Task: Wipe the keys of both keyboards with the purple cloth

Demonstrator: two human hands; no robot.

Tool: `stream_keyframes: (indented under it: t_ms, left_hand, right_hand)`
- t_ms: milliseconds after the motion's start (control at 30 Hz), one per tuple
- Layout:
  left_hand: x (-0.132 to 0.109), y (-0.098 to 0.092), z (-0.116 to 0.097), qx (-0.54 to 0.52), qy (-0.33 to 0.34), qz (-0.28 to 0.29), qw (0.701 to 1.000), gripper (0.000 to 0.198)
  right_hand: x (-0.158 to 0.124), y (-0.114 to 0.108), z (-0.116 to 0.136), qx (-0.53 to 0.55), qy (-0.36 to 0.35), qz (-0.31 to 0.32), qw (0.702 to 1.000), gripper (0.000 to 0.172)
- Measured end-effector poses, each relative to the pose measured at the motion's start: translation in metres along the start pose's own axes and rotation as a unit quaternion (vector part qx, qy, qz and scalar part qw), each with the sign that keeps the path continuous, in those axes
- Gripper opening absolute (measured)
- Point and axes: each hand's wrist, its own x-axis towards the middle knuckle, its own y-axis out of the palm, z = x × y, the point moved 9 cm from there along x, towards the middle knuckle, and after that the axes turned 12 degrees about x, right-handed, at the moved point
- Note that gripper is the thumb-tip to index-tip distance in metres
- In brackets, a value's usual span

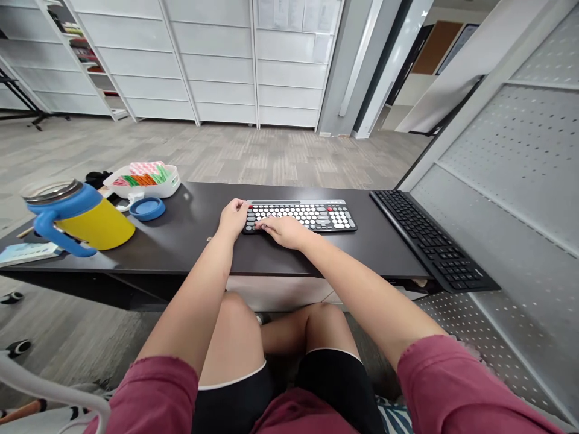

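Note:
A grey and black keyboard (302, 212) with round white and grey keys and a few red ones lies on the dark desk. My left hand (233, 217) is closed around its left end, the fingertips at the upper left corner. My right hand (283, 230) reaches over the lower left keys with its fingers drawn together in a pinch. Whatever sits between those fingertips, if anything, is too small to make out. Some of the bottom row of keys is hidden under the right hand.
To the left stand a yellow and blue mug (97, 220), a blue lid (147, 208) and a white basket (169, 184) with colourful packets. A booklet (27, 254) lies at the far left. On the right, a black keyboard (432, 238) lies along the desk's edge beside a perforated panel (534, 138).

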Motion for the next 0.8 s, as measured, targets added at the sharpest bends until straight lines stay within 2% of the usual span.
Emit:
stream_keyframes:
  t_ms: [233, 467, 667, 800]
  left_hand:
    - [0.001, 0.001, 0.002, -0.006, -0.018, -0.001, 1.000, 0.022]
    - [0.002, 0.004, 0.001, -0.015, -0.016, 0.011, 1.000, 0.019]
    - [0.003, 0.007, 0.000, -0.009, -0.003, 0.018, 1.000, 0.020]
    - [0.004, 0.008, 0.001, -0.006, -0.005, 0.018, 1.000, 0.021]
  right_hand:
    - [-0.043, -0.017, -0.012, 0.026, 0.000, -0.010, 1.000, 0.041]
    - [-0.090, -0.049, -0.034, 0.037, 0.054, -0.034, 0.997, 0.037]
    - [-0.098, -0.062, -0.047, 0.049, 0.128, -0.104, 0.985, 0.034]
    - [-0.108, -0.081, -0.063, 0.049, 0.193, -0.193, 0.961, 0.037]
